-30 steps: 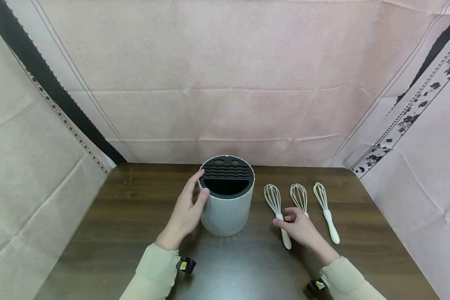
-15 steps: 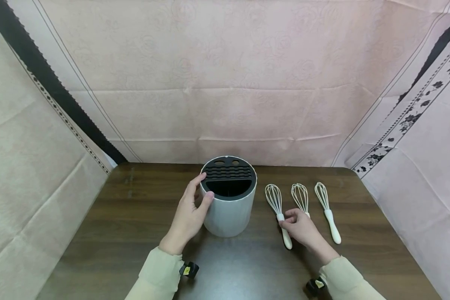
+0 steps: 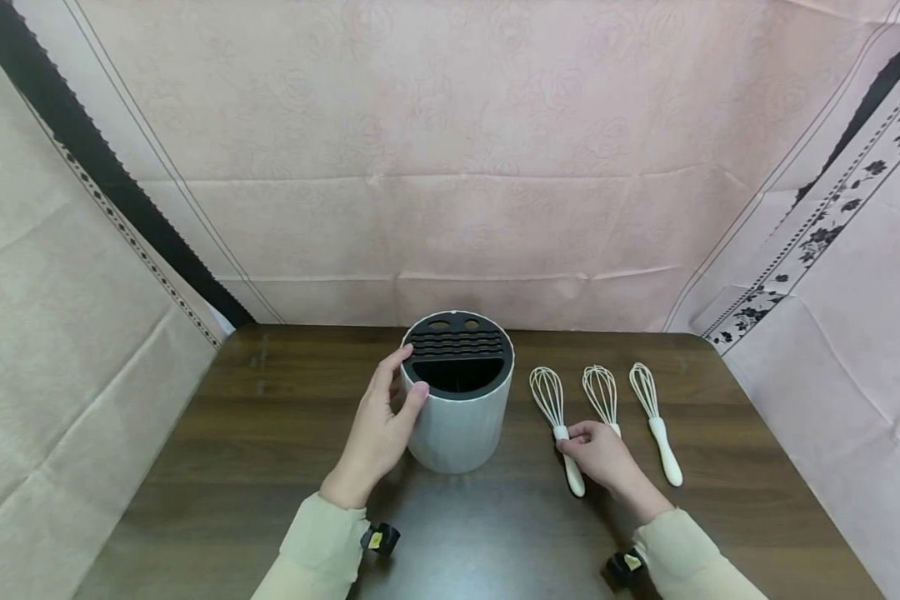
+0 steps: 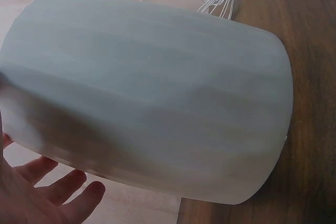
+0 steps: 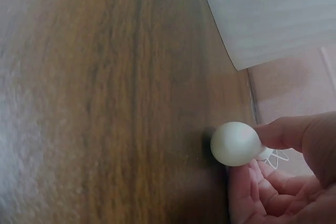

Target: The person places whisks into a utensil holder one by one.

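A light grey cylindrical utensil holder [image 3: 456, 437] with a black slotted lid [image 3: 457, 354] stands upright on the table. My left hand [image 3: 375, 429] rests against its left side, thumb and forefinger touching near the rim; in the left wrist view the other fingers [image 4: 68, 187] reach loosely along its side. To the right lie three cream whisks, heads pointing away. My right hand [image 3: 603, 454] pinches the handle of the leftmost whisk [image 3: 547, 396], which still lies on the table. The middle whisk [image 3: 600, 392] has its handle hidden behind that hand. The rightmost whisk [image 3: 656, 425] lies apart.
The brown wooden table [image 3: 255, 467] ends at a back edge just behind the holder. Pale patterned cloth [image 3: 450, 167] hangs behind it and at both sides. Black devices sit on the left wrist [image 3: 381, 539] and the right wrist [image 3: 626, 567].
My right thumb has come in onto the leftmost whisk's handle. The left hand and the utensil holder have shifted very slightly right. The other whisks lie as before.
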Available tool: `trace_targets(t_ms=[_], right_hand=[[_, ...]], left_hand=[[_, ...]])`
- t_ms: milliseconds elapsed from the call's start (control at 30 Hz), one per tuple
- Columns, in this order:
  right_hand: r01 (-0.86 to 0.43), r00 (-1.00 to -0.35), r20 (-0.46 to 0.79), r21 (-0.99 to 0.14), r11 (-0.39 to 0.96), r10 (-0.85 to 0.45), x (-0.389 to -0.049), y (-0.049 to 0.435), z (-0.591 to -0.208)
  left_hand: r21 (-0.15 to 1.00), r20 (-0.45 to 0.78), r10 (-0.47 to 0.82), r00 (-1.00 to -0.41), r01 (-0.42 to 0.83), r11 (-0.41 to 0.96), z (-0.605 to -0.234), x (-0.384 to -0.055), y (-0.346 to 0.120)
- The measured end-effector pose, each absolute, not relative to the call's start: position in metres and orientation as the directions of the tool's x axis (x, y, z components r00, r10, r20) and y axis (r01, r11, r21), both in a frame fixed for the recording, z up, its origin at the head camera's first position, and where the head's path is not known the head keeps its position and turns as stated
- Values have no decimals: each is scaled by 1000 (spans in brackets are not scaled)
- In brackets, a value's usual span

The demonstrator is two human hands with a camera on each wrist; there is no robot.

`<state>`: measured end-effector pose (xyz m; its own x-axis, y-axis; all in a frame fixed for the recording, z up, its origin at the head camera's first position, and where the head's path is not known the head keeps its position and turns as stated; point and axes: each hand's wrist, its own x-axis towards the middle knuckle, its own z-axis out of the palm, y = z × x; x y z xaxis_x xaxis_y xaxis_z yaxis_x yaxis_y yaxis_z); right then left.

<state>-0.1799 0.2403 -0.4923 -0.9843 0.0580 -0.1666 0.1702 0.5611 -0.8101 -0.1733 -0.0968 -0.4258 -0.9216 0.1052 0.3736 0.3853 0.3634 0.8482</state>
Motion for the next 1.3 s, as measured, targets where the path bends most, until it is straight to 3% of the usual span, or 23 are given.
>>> trace_targets(t_ms=[233, 433, 800, 1100, 1300], right_hand=[[175, -982, -183, -822, 542, 40, -180, 244, -490], [156, -985, -170, -885, 438, 9, -183, 251, -479], [5, -1000, -1, -974, 226, 16, -182, 243, -428], [-192, -980, 195, -978, 77, 41, -180, 221, -383], [-257, -964, 258, -966, 18, 61, -181, 206, -364]], left_hand=[[851, 377, 105, -920, 389, 354, -425, -172, -96], [847, 383, 107, -918, 395, 356, -426, -174, -95], [844, 393, 104, -914, 403, 353, -427, -175, -95], [839, 403, 109, -909, 414, 352, -429, -175, -96], [840, 405, 111, -907, 418, 346, -429, -176, -96]])
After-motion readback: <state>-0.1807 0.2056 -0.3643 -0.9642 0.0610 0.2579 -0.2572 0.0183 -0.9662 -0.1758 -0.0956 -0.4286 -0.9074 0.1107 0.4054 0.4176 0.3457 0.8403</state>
